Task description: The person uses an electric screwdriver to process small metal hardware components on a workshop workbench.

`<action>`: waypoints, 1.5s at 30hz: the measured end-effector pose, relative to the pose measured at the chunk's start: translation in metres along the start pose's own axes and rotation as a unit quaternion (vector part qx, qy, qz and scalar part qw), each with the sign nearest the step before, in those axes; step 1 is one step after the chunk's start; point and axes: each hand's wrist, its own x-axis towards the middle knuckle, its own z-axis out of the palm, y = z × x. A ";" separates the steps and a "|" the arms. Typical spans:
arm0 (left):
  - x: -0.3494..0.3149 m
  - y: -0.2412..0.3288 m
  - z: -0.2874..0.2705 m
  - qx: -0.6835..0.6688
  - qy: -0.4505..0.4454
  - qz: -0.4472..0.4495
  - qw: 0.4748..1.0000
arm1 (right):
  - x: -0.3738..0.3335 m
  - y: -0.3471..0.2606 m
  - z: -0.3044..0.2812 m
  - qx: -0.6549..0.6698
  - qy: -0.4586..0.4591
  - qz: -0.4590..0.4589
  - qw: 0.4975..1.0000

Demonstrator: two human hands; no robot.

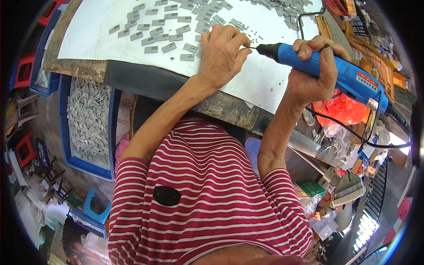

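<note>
My right hand (314, 70) is wrapped round the body of a blue electric screwdriver (353, 79), which lies nearly level with its black nose to the left. A thin bit (253, 47) sticks out of the nose and reaches the fingertips of my left hand (223, 55). Thumb and forefinger of that hand are pinched together at the bit's tip; anything tiny between them is hidden. Behind and left of it, small grey rectangular pieces (170, 47) with dark slots lie spread on the white tabletop sheet (88, 44). Tiny loose bits (252, 35), perhaps screws, are scattered just beyond my fingers.
More grey pieces (289, 13) are heaped at the far side. A blue crate (66, 145) full of similar pieces stands below the table on the left. The screwdriver's black cable (380, 145) loops at the right, near a red plastic bag (342, 110) and clutter.
</note>
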 end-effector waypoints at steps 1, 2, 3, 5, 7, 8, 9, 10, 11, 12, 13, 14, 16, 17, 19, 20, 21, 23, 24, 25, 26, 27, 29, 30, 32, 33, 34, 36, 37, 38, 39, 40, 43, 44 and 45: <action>0.000 0.000 0.000 0.000 0.000 0.000 1.000 | 0.000 0.000 0.000 -0.005 0.001 0.000 1.000; 0.000 0.000 0.000 -0.001 -0.002 0.003 1.000 | 0.000 -0.001 0.000 -0.009 0.001 -0.001 1.000; 0.001 0.000 0.000 -0.001 -0.003 0.007 1.000 | 0.000 -0.001 0.000 -0.009 0.001 -0.001 1.000; 0.000 -0.001 0.001 -0.004 -0.006 0.007 1.000 | -0.001 0.000 0.000 -0.009 0.003 0.002 1.000; 0.000 -0.001 0.001 -0.006 -0.008 0.008 1.000 | -0.001 0.000 -0.001 -0.008 0.004 0.002 1.000; 0.000 -0.001 0.001 -0.008 -0.011 0.007 1.000 | -0.001 0.000 -0.002 -0.007 0.006 0.002 1.000; 0.000 -0.001 0.001 -0.009 -0.014 0.007 1.000 | 0.000 0.000 -0.002 -0.006 0.006 0.002 1.000; 0.000 -0.001 0.001 -0.009 -0.013 0.007 1.000 | 0.000 -0.001 -0.002 -0.004 0.007 0.001 1.000; 0.000 -0.002 0.001 -0.012 -0.011 0.007 1.000 | 0.000 -0.001 -0.002 -0.001 0.008 0.000 1.000; 0.000 -0.002 0.001 -0.015 -0.008 0.007 1.000 | 0.000 -0.001 -0.002 -0.001 0.008 0.000 1.000; 0.000 -0.001 0.001 -0.015 -0.008 0.007 1.000 | 0.000 -0.002 -0.002 -0.001 0.006 0.002 1.000; 0.000 -0.001 0.000 -0.013 -0.010 0.007 1.000 | 0.000 -0.002 -0.003 -0.001 0.004 0.004 1.000; 0.000 -0.001 -0.001 -0.010 -0.011 0.007 1.000 | 0.000 -0.002 -0.003 -0.005 0.002 0.004 1.000; -0.001 -0.002 0.001 -0.020 -0.013 0.002 1.000 | 0.000 -0.002 -0.003 -0.009 0.001 0.003 1.000; -0.002 -0.002 0.001 -0.031 -0.014 -0.003 0.999 | 0.000 -0.001 -0.003 -0.007 0.000 0.004 1.000; -0.001 -0.003 0.000 -0.031 -0.018 -0.005 0.999 | 0.000 -0.002 -0.003 -0.006 0.000 0.004 1.000; -0.001 -0.003 0.000 -0.031 -0.023 -0.007 0.999 | -0.001 -0.002 -0.003 -0.006 0.000 0.004 1.000; -0.002 -0.003 0.000 -0.030 -0.021 -0.008 0.999 | -0.001 -0.001 -0.001 -0.003 0.004 0.005 1.000; -0.002 -0.003 0.000 -0.030 -0.020 -0.008 0.999 | -0.001 -0.001 -0.001 -0.002 0.003 0.005 1.000; -0.001 -0.003 0.000 -0.030 -0.020 -0.008 0.999 | -0.002 -0.001 -0.001 -0.004 0.006 0.004 1.000; -0.001 -0.003 -0.001 -0.029 -0.016 0.001 0.999 | -0.002 -0.001 -0.001 -0.006 0.010 0.002 1.000; 0.000 -0.003 -0.001 -0.028 -0.013 0.009 0.999 | -0.002 -0.001 -0.001 -0.006 0.010 0.002 1.000; 0.001 -0.003 -0.001 -0.028 -0.012 0.013 0.999 | -0.002 -0.001 -0.002 -0.010 0.008 0.002 1.000; 0.001 -0.003 0.000 -0.027 -0.012 0.017 0.999 | -0.002 -0.001 -0.002 -0.010 0.009 0.002 1.000; 0.001 -0.003 0.000 -0.031 -0.014 0.018 0.999 | -0.002 -0.001 -0.004 -0.008 0.000 0.003 1.000; 0.000 -0.003 0.000 -0.034 -0.016 0.019 0.999 | -0.002 0.000 -0.004 -0.008 0.000 0.003 1.000; 0.001 -0.004 0.001 -0.035 -0.016 0.019 0.999 | -0.002 -0.001 -0.003 -0.005 0.003 0.003 1.000; 0.001 -0.004 0.002 -0.040 -0.019 0.018 0.999 | -0.003 -0.001 -0.004 -0.004 0.008 0.002 1.000; 0.001 -0.004 0.002 -0.040 -0.019 0.018 0.999 | -0.003 -0.001 -0.004 -0.002 0.009 0.002 1.000; 0.001 -0.003 0.002 -0.037 -0.018 0.017 0.999 | -0.003 -0.001 -0.005 -0.001 0.011 0.003 1.000; 0.001 -0.002 0.002 -0.034 -0.018 0.016 0.999 | -0.003 -0.002 -0.005 -0.001 0.011 0.003 1.000; 0.001 -0.003 0.002 -0.033 -0.018 0.016 0.999 | -0.003 -0.002 -0.006 -0.003 0.007 -0.001 1.000; 0.001 -0.003 0.002 -0.036 -0.023 0.015 0.999 | -0.002 -0.002 -0.007 -0.002 0.005 -0.004 1.000; 0.001 -0.002 0.002 -0.035 -0.025 0.016 0.999 | -0.002 -0.002 -0.007 0.001 0.007 -0.004 1.000; 0.001 -0.002 0.002 -0.034 -0.027 0.016 0.999 | -0.002 -0.003 -0.008 0.001 0.008 -0.004 1.000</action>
